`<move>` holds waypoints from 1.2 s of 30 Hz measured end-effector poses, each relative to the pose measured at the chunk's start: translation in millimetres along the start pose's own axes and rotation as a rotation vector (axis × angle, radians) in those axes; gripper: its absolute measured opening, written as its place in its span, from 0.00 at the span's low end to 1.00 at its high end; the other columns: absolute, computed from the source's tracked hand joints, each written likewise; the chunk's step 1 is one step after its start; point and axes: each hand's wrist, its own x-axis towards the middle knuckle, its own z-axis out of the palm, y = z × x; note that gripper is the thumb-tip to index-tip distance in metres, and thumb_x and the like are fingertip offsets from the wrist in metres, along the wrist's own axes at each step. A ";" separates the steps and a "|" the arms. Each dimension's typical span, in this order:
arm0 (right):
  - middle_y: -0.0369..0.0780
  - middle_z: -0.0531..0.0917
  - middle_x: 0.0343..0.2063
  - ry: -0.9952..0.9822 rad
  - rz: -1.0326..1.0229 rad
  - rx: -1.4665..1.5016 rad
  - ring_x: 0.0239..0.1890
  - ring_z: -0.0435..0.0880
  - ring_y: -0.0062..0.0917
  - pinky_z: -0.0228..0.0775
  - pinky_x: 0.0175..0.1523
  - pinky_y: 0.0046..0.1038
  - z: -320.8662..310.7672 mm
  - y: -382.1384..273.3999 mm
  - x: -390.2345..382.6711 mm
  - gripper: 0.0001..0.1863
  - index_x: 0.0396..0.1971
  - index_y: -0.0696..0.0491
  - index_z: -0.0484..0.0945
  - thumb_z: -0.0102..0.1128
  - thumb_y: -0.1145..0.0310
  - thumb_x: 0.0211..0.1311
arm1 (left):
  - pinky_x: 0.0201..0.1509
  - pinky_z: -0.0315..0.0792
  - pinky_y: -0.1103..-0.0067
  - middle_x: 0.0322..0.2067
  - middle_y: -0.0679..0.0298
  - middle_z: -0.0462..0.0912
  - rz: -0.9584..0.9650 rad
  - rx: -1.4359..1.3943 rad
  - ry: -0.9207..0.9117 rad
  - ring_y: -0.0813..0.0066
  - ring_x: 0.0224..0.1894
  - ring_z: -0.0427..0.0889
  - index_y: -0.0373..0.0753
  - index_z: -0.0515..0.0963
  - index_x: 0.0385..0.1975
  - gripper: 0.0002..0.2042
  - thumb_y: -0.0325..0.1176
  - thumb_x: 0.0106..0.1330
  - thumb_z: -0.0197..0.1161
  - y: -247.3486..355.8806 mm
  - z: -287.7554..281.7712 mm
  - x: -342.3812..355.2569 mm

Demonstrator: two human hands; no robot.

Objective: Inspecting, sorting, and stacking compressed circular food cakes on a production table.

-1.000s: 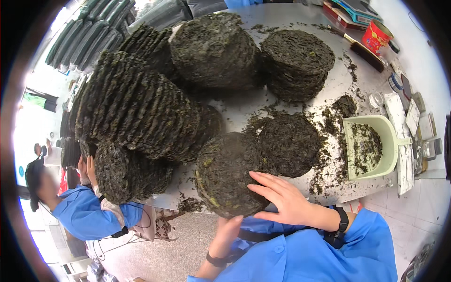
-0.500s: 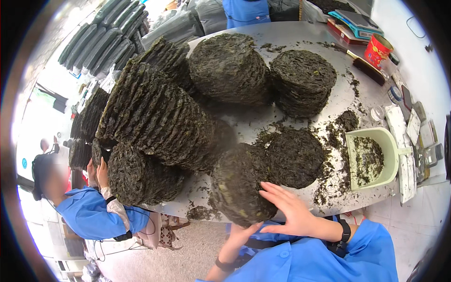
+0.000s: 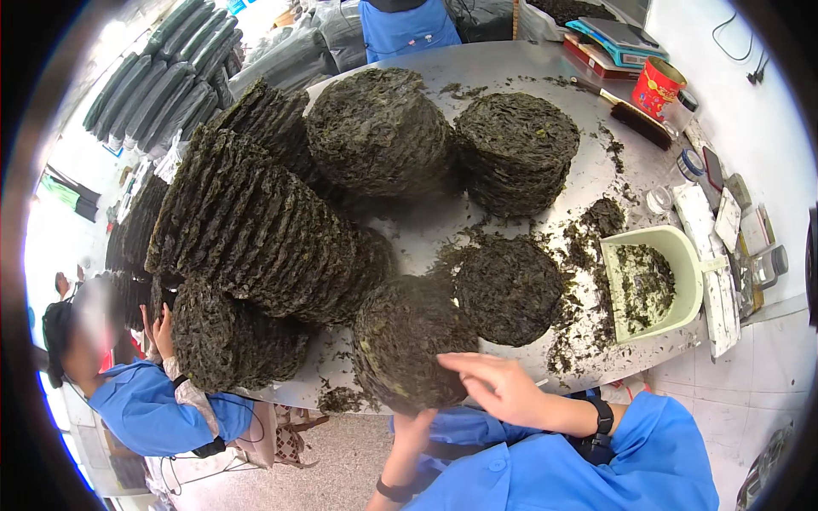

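A round cake of dried dark-green seaweed point(image 3: 405, 336) is tilted up at the table's near edge. My left hand point(image 3: 415, 430) supports its lower rim, with most of the fingers hidden behind it. Fingers stretched out, my right hand point(image 3: 504, 387) touches the cake's right side near the rim and grips nothing. Just beyond my right hand, a low round seaweed cake point(image 3: 509, 289) lies flat on the metal table amid loose flakes. To the left, a long leaning row of seaweed cakes point(image 3: 256, 221) reaches close to the one I hold.
Two upright seaweed stacks point(image 3: 375, 132) point(image 3: 517, 153) stand farther back. A pale green dustpan point(image 3: 692, 285) with flakes lies right, below a brush point(image 3: 641, 125), red can point(image 3: 658, 88) and scale point(image 3: 618, 43). At left, a person in blue point(image 3: 158, 409) touches another seaweed stack point(image 3: 230, 336).
My view has shifted, so the scene sits farther left. The cake in my left hand has turned to show more of its face. My right-hand fingers are closer together against its side.
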 end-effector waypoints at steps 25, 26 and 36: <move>0.47 0.61 0.63 0.885 0.301 0.157 0.66 0.59 0.34 0.49 0.69 0.31 -71.7 105.1 -20.0 0.31 0.66 0.59 0.55 0.49 0.77 0.62 | 0.66 0.60 0.59 0.56 0.62 0.72 -0.064 -0.222 0.049 0.61 0.61 0.68 0.40 0.65 0.59 0.31 0.29 0.51 0.63 15.5 -12.5 1.8; 0.47 0.61 0.63 0.884 0.232 -0.001 0.66 0.58 0.37 0.46 0.70 0.35 -67.8 124.1 -30.0 0.32 0.65 0.59 0.57 0.50 0.77 0.59 | 0.67 0.59 0.59 0.57 0.62 0.71 -0.073 -0.254 0.022 0.61 0.62 0.68 0.40 0.65 0.60 0.31 0.30 0.51 0.63 21.5 -7.2 1.5; 0.45 0.68 0.61 0.091 -0.233 -0.202 0.67 0.61 0.42 0.47 0.70 0.44 -38.0 18.2 -11.0 0.33 0.61 0.53 0.66 0.65 0.62 0.56 | 0.69 0.57 0.60 0.61 0.60 0.68 -0.086 -0.043 -0.021 0.59 0.64 0.66 0.39 0.64 0.62 0.32 0.34 0.53 0.62 12.0 -19.8 0.8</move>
